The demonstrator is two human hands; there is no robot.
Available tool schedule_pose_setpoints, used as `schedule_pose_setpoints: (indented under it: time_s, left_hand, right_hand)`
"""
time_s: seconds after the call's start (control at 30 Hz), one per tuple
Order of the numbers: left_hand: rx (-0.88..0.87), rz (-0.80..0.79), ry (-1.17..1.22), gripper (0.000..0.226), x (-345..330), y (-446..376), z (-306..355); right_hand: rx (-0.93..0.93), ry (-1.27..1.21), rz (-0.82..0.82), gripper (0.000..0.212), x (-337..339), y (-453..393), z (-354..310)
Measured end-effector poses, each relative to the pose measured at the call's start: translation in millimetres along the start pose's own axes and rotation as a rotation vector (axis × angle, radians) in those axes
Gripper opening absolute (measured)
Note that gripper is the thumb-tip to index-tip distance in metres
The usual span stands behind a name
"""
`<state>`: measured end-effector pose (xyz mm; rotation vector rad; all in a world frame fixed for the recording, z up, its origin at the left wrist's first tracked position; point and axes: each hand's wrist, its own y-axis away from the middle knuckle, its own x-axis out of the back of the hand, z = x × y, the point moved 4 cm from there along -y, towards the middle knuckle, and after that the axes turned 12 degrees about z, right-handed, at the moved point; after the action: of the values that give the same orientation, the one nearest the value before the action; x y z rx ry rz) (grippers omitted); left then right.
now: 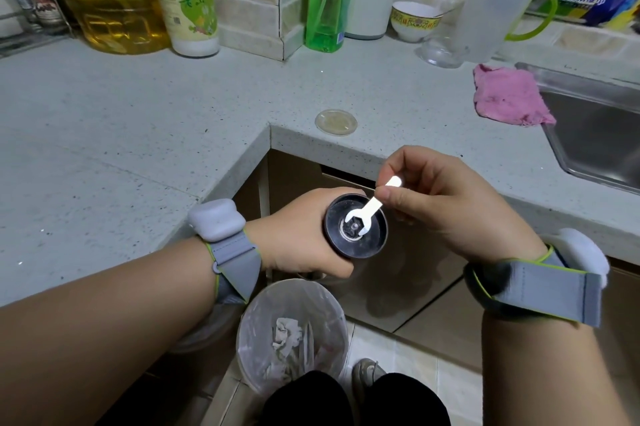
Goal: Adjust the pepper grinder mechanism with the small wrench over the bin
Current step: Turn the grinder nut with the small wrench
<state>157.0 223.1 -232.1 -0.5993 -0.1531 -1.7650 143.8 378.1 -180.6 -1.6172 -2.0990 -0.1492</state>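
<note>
Left hand (298,235) grips pepper grinder (356,227); right hand (446,204) pinches small wrench (370,209). Risk: thin wrench slips off nut, drops into bin (258,315) below.

Speckled countertop (138,107) bears pink cloth (509,96) (crumpled), lid (336,122)

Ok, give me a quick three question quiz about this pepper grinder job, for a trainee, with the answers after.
1. True or false: the wrench has its open end on the nut at the middle of the grinder.
2. Which hand pinches the wrench? A) left hand B) right hand
3. Fill in: below the grinder, on the floor, stands a ____ with crumpled paper in it.

Key
1. True.
2. B: the right hand pinches the handle, while the left hand holds the grinder.
3. Bin.
</note>
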Motion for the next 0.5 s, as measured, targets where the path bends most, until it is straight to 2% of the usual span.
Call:
schedule_pose_setpoints:
  time_s: [0.07, 0.23, 0.5]
  left_hand:
    - [-0.002, 0.011, 0.010, 0.062, 1, 0, -1]
    - [0.001, 0.085, 0.034, 0.067, 7, -3, -1]
    - [0.024, 0.136, 0.061, 0.056, 9, -4, -2]
  right_hand:
    - [-0.003, 0.023, -0.023, 0.007, -2, -2, -2]
    - [-0.007, 0.014, 0.086, 0.006, -4, -9, -3]
    - [-0.027, 0.010, 0.182, 0.007, -9, -11, 0]
